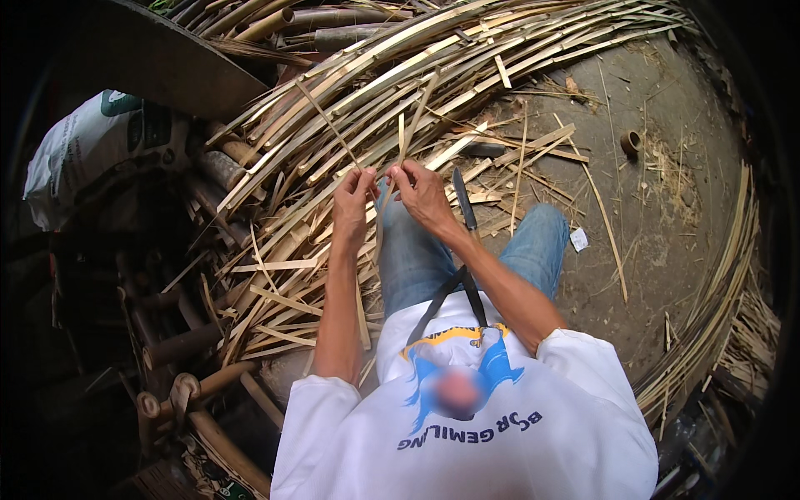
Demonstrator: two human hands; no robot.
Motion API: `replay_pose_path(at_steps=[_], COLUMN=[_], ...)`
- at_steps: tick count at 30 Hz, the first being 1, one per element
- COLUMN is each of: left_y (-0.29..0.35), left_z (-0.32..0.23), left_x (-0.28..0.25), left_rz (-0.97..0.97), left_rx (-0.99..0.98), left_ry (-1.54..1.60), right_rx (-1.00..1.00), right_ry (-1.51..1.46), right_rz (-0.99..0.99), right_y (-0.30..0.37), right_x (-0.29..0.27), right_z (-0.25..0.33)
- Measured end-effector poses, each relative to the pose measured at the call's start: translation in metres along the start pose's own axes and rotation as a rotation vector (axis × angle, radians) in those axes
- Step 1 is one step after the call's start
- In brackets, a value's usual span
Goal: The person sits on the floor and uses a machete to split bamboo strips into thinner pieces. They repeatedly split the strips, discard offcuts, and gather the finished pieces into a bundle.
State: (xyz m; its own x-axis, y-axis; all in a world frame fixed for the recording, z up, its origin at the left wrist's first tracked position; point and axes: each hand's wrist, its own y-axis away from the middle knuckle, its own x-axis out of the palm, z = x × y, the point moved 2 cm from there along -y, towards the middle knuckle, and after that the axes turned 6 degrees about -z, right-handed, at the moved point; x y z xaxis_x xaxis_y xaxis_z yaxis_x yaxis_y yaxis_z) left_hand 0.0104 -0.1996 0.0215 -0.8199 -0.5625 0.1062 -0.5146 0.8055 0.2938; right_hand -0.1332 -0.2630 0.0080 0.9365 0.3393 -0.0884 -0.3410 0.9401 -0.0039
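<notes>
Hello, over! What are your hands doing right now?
Left hand and right hand both pinching one thin bamboo strip. Knife by right knee. Strip pile ahead.

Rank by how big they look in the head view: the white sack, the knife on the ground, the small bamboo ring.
1. White sack, largest by far.
2. Knife, a slim dark blade beside the right hand.
3. Bamboo ring, smallest.
The ring lies farther from the camera, but the order looks plain.
</notes>
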Motion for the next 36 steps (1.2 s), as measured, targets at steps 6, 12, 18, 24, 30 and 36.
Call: replay_pose_path(at_steps=[6, 12, 18, 24, 30, 36], left_y=[0.018, 0.029, 0.032, 0.03, 0.063, 0.07], left_z=[0.057, 0.064, 0.064, 0.091, 0.121, 0.14], left_x=[-0.008, -0.055, -0.019, -0.012, -0.046, -0.076], left_rz=[-0.307, -0.531, -0.315, -0.275, -0.602, -0.623], left_rx=[0.028, 0.107, 0.04, 0.09, -0.124, -0.149], left_ry=[0.706, 0.75, 0.503, 0.445, 0.381, 0.009], right_rx=[0.211, 0.289, 0.312, 0.291, 0.148, 0.166], right_ry=[-0.088, -0.127, -0.284, -0.231, -0.276, -0.371], right_rz=[-0.085, -0.142, -0.074, -0.09, -0.372, -0.463], right_y=[0.001, -0.002, 0.007, 0.001, -0.031, -0.041], right_x=[-0.027, -0.038, -0.026, -0.042, -0.099, -0.168], right_z=[-0.028, -0.054, -0.053, -0.054, -0.045, -0.033])
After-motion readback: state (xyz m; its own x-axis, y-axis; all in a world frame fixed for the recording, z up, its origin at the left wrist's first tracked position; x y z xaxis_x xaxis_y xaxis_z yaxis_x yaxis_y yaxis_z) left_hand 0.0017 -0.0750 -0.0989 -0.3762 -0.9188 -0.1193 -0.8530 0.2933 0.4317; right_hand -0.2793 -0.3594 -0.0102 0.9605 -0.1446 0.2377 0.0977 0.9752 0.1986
